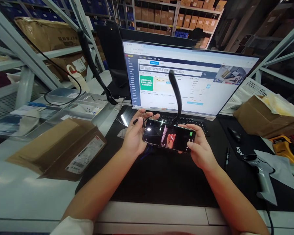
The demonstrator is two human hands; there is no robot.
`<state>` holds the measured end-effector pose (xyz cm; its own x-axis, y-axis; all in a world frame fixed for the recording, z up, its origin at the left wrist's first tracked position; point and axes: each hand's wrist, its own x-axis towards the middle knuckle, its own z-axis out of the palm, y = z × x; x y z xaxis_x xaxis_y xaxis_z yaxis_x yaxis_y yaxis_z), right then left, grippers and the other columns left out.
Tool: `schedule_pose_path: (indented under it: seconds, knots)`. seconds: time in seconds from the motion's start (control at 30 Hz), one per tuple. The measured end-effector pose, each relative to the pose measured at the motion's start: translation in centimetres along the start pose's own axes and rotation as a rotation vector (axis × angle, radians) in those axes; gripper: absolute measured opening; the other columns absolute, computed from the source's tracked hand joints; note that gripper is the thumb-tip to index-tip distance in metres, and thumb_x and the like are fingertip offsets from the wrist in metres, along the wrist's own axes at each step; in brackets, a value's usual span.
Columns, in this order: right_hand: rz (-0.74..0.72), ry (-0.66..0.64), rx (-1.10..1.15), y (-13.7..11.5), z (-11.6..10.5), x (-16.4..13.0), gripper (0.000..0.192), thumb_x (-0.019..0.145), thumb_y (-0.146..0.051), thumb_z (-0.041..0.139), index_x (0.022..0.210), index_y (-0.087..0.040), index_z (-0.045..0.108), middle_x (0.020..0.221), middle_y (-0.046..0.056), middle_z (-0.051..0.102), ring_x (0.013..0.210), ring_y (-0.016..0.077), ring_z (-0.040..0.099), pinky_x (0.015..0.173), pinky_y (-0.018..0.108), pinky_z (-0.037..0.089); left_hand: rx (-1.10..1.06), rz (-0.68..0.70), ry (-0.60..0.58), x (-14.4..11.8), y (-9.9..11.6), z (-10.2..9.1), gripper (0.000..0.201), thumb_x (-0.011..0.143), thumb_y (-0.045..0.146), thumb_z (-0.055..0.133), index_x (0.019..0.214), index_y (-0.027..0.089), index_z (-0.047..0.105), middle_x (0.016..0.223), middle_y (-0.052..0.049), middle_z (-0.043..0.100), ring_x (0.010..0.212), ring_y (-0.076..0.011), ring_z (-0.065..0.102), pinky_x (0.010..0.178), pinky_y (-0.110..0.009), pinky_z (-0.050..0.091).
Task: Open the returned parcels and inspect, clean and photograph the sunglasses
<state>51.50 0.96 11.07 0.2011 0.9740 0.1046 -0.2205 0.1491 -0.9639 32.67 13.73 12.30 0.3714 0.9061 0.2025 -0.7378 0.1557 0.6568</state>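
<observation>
A smartphone [178, 137] is held sideways above the black desk mat, its screen facing me with a small picture in the middle. My left hand [135, 135] grips its left end, with the thumb raised beside a thin black loop. Around the right end closes my right hand [198, 145], its thumb on the screen's edge. Behind the phone lies a black keyboard [203, 125], partly covered by it and by my hands. A black flexible arm [175, 94] curves down in front of the lit monitor [171, 86].
An opened cardboard box [61, 147] with a label lies at the left, near divided grey trays [88, 106]. On the right are a mouse [234, 134], a pen [227, 156], a barcode scanner [263, 178] and another carton [267, 117]. Someone's head [197, 34] shows behind the monitor.
</observation>
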Motion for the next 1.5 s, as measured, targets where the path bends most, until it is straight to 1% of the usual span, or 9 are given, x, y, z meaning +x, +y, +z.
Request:
schedule_pose_path:
  seconds: [0.13, 0.27, 0.5, 0.7, 0.8, 1.0, 1.17, 1.3, 1.5]
  knots:
    - [-0.252, 0.204, -0.339, 0.3, 1.3, -0.8, 0.037, 0.082, -0.025, 0.071, 0.117, -0.034, 0.06, 0.167, -0.002, 0.022, 0.134, 0.0321, 0.051, 0.102, 0.049, 0.052, 0.001, 0.027, 0.036, -0.8, -0.4, 0.7, 0.032, 0.077, 0.04, 0.083, 0.103, 0.026, 0.068, 0.102, -0.001, 0.073, 0.119, -0.032, 0.067, 0.108, -0.049, 0.051]
    - [-0.428, 0.287, -0.61, 0.5, 2.2, -0.9, 0.012, 0.084, -0.023, 0.071, 0.095, -0.028, 0.068, 0.169, -0.004, 0.014, 0.146, 0.0341, 0.037, 0.121, 0.056, 0.029, 0.039, 0.071, 0.036, -1.4, -1.0, 0.9, 0.03, 0.079, 0.038, 0.082, 0.103, 0.027, 0.069, 0.105, -0.001, 0.072, 0.124, -0.032, 0.064, 0.111, -0.049, 0.048]
    - [-0.507, 0.263, -0.858, 1.0, 2.1, -0.5, 0.007, 0.085, -0.026, 0.073, 0.09, -0.027, 0.077, 0.17, -0.007, 0.009, 0.152, 0.0351, 0.026, 0.123, 0.052, 0.028, 0.045, 0.1, -0.02, -1.8, -0.9, 1.0, 0.027, 0.081, 0.036, 0.081, 0.104, 0.027, 0.071, 0.105, 0.0, 0.07, 0.119, -0.0297, 0.067, 0.11, -0.048, 0.049]
    - [-0.523, 0.152, -1.014, 0.2, 1.5, -0.5, 0.052, 0.081, -0.029, 0.076, 0.131, -0.026, 0.064, 0.171, 0.002, -0.003, 0.155, 0.0354, 0.018, 0.123, 0.052, 0.03, 0.043, 0.109, -0.017, -1.6, -0.8, 1.0, 0.026, 0.08, 0.036, 0.081, 0.103, 0.026, 0.072, 0.105, -0.001, 0.069, 0.112, -0.0269, 0.069, 0.101, -0.044, 0.055]
    - [-0.529, 0.147, -0.999, 0.1, 1.2, -0.6, 0.058, 0.081, -0.028, 0.076, 0.136, -0.028, 0.059, 0.171, 0.004, -0.003, 0.154, 0.0353, 0.022, 0.122, 0.052, 0.032, 0.032, 0.106, -0.024, -1.6, -0.8, 1.0, 0.026, 0.079, 0.036, 0.082, 0.102, 0.026, 0.072, 0.105, -0.001, 0.068, 0.111, -0.025, 0.069, 0.101, -0.041, 0.055]
    - [-0.607, 0.331, -0.842, 0.9, 1.5, -0.7, 0.043, 0.089, -0.018, 0.063, 0.13, -0.029, 0.059, 0.168, 0.007, 0.02, 0.147, 0.0311, 0.039, 0.116, 0.055, 0.04, 0.044, 0.093, -0.036, -1.8, -1.1, 1.1, 0.026, 0.08, 0.038, 0.081, 0.102, 0.027, 0.072, 0.103, -0.001, 0.069, 0.112, -0.025, 0.069, 0.101, -0.039, 0.054]
    - [-0.629, 0.366, -0.876, 1.1, 1.8, -0.5, 0.052, 0.086, -0.017, 0.065, 0.135, -0.031, 0.054, 0.168, 0.008, 0.019, 0.146, 0.0305, 0.041, 0.114, 0.054, 0.044, 0.054, 0.095, -0.041, -2.0, -1.1, 1.2, 0.027, 0.08, 0.039, 0.081, 0.102, 0.027, 0.072, 0.104, -0.001, 0.069, 0.113, -0.0249, 0.068, 0.1, -0.037, 0.054]
    - [-0.612, 0.313, -0.937, 0.7, 1.9, -0.7, 0.075, 0.078, -0.025, 0.077, 0.145, -0.03, 0.044, 0.17, 0.01, 0.008, 0.149, 0.0355, 0.035, 0.112, 0.056, 0.045, 0.059, 0.101, -0.033, -2.0, -1.0, 1.2, 0.028, 0.079, 0.038, 0.082, 0.102, 0.027, 0.071, 0.104, 0.0, 0.069, 0.112, -0.0243, 0.069, 0.1, -0.036, 0.054]
    - [-0.653, 0.344, -0.822, 0.6, 2.0, -0.8, 0.048, 0.093, -0.015, 0.055, 0.139, -0.03, 0.049, 0.168, 0.01, 0.022, 0.148, 0.0292, 0.038, 0.116, 0.054, 0.042, 0.042, 0.084, 0.001, -1.8, -0.8, 1.2, 0.03, 0.076, 0.039, 0.085, 0.1, 0.027, 0.072, 0.102, 0.0, 0.069, 0.11, -0.0243, 0.07, 0.094, -0.033, 0.057]
